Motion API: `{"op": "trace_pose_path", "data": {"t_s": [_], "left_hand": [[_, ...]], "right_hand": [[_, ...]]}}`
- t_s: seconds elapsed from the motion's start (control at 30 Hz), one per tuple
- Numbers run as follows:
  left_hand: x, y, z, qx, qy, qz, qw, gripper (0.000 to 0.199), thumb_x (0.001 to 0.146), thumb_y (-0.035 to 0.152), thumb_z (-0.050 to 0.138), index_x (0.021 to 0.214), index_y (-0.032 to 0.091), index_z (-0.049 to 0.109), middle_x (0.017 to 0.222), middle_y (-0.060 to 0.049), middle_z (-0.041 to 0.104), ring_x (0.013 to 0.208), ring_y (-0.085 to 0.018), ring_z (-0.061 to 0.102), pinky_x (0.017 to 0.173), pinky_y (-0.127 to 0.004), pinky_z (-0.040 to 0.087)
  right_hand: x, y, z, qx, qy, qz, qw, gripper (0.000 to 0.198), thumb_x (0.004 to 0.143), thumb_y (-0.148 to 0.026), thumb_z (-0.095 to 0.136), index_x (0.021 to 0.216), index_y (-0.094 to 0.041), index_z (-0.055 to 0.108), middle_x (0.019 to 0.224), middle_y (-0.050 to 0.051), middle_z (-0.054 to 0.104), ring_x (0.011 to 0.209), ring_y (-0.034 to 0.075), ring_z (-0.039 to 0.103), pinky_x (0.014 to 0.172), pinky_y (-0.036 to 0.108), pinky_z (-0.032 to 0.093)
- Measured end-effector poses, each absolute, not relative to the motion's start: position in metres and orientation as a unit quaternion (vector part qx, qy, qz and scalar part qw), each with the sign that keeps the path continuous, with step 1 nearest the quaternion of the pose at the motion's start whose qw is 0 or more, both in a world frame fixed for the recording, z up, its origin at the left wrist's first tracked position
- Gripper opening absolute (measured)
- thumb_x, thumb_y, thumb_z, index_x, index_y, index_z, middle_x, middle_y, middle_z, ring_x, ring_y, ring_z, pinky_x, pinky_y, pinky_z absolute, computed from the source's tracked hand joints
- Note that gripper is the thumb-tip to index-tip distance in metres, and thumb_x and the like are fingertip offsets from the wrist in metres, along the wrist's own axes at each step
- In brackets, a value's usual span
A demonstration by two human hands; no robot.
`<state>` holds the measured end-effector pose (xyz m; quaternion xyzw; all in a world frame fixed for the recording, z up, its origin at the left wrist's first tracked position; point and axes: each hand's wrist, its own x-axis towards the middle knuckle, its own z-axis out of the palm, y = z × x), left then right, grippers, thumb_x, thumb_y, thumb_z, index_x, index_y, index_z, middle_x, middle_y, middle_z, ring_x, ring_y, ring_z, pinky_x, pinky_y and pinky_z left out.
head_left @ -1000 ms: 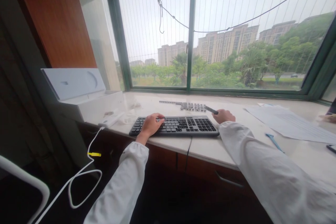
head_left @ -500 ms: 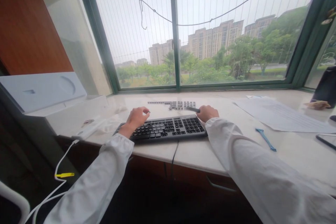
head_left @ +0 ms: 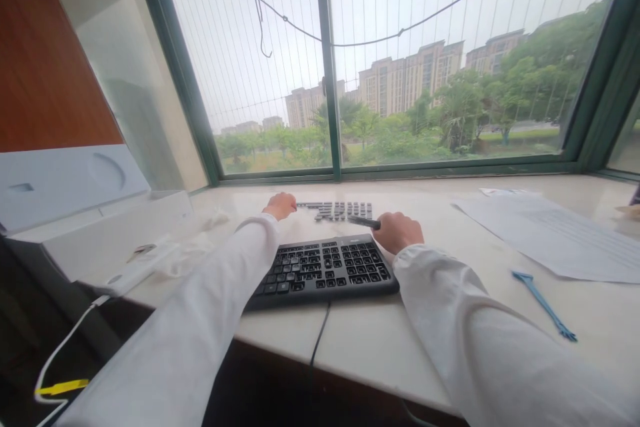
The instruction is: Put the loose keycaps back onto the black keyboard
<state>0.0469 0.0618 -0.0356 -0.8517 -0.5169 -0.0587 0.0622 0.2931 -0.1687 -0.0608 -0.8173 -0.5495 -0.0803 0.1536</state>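
Observation:
A black keyboard [head_left: 330, 267] lies on the white counter, with many keycaps gone from its middle and right parts. Loose dark keycaps [head_left: 345, 210] are laid out in rows behind it. At the left end of the back row is my left hand [head_left: 281, 205], fingers pinched together on what looks like a small dark keycap, mostly hidden. My right hand [head_left: 397, 232] is closed around a slim dark tool [head_left: 364, 221] whose tip points left above the keyboard's back edge; its exact kind is unclear.
A blue plastic tool [head_left: 545, 307] and sheets of paper [head_left: 555, 233] lie to the right. On the left are an open white box [head_left: 120, 213] and a white power strip [head_left: 135, 273] with a cable. The keyboard's cord [head_left: 320, 333] runs over the counter's front edge.
My left hand has moved from over the keyboard forward to the rows of loose keycaps. My right hand still holds the dark tool near the same place. The view has shifted slightly.

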Motion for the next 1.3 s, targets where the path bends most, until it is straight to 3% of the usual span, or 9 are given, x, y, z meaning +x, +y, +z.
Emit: {"op": "trace_pose_path", "data": {"t_s": [0.47,0.6,0.9,1.3], "left_hand": [[0.086,0.113,-0.051,-0.841,-0.531,-0.068,0.074,0.021,0.083,0.025,0.064,0.099,0.024,0.076,0.101,-0.008,0.074,0.099,-0.022,0.067,0.088,-0.027,0.047],[0.090,0.115,-0.053,-0.845,-0.526,-0.071,0.064,0.020,0.082,0.021,0.064,0.097,0.023,0.076,0.096,-0.007,0.075,0.093,-0.020,0.068,0.085,-0.026,0.047],[0.094,0.109,-0.053,-0.847,-0.526,-0.071,0.039,0.019,0.083,0.022,0.061,0.096,0.023,0.076,0.062,-0.003,0.070,0.076,-0.018,0.069,0.077,-0.024,0.047],[0.093,0.107,-0.053,-0.846,-0.528,-0.071,0.021,0.024,0.085,0.023,0.057,0.105,0.024,0.072,0.063,0.001,0.071,0.061,-0.013,0.067,0.069,-0.022,0.046]], "right_hand": [[0.287,-0.168,-0.061,-0.808,-0.566,-0.074,0.149,0.029,0.082,-0.030,0.051,0.093,-0.016,0.074,0.089,0.016,0.070,0.084,0.025,0.067,0.072,0.033,0.045],[0.287,-0.168,-0.061,-0.809,-0.562,-0.078,0.151,0.029,0.081,-0.030,0.051,0.091,-0.016,0.075,0.090,0.016,0.070,0.085,0.027,0.068,0.072,0.034,0.045],[0.287,-0.167,-0.062,-0.809,-0.562,-0.082,0.152,0.029,0.081,-0.029,0.050,0.091,-0.017,0.075,0.090,0.015,0.070,0.085,0.027,0.068,0.072,0.034,0.045],[0.287,-0.168,-0.062,-0.809,-0.562,-0.079,0.152,0.028,0.082,-0.029,0.052,0.092,-0.017,0.075,0.091,0.015,0.071,0.085,0.025,0.068,0.073,0.032,0.045]]}}
